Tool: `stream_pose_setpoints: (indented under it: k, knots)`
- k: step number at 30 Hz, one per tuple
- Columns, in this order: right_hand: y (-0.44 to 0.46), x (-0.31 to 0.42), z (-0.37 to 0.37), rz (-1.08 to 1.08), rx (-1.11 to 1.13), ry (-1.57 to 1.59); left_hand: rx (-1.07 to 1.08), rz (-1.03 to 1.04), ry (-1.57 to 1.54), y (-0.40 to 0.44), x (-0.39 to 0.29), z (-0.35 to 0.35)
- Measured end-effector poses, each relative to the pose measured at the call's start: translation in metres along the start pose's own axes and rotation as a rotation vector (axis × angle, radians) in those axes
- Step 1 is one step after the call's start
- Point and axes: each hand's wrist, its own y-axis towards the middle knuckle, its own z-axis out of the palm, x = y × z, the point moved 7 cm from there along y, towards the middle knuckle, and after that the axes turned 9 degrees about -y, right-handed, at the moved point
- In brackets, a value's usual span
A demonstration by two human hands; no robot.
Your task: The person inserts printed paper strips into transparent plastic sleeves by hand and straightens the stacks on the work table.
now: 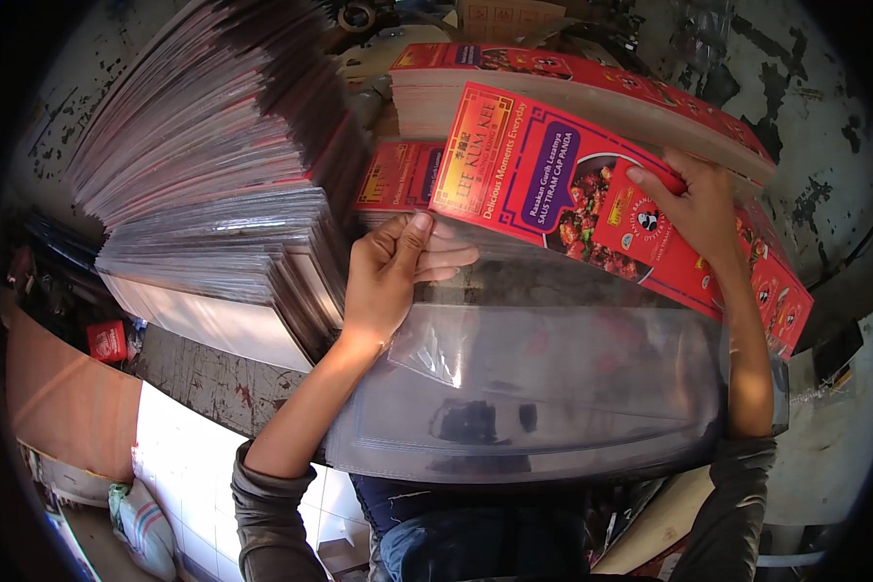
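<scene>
A long red printed card with a food picture and "Lee Kum Kee" lettering is tilted across the middle. My right hand grips it near its right part, thumb on the printed face. My left hand is at the card's lower left corner, its thumb pressed on a clear plastic sleeve and its fingers seen through the film. Whether the card's end is inside this sleeve is hard to see. Below both hands lies a pile of clear plastic sleeves, close to my body.
A thick stack of red cards stands behind. Another red card shows beneath the held one. At left rises a tall, fanned stack of sleeved cards. A tape roll lies at the back; a white sack sits on the floor.
</scene>
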Motion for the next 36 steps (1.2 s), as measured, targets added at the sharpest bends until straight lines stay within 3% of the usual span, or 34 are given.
stream_pose_setpoints:
  k: [32,36]
  knots:
    - [-0.001,0.008,-0.004,-0.053,-0.028,-0.015,-0.026,-0.03,0.019,0.001,0.002,-0.002]
    - [-0.005,0.003,0.004,0.011,0.099,-0.026,0.003,-0.039,0.005,0.002,0.002,-0.001]
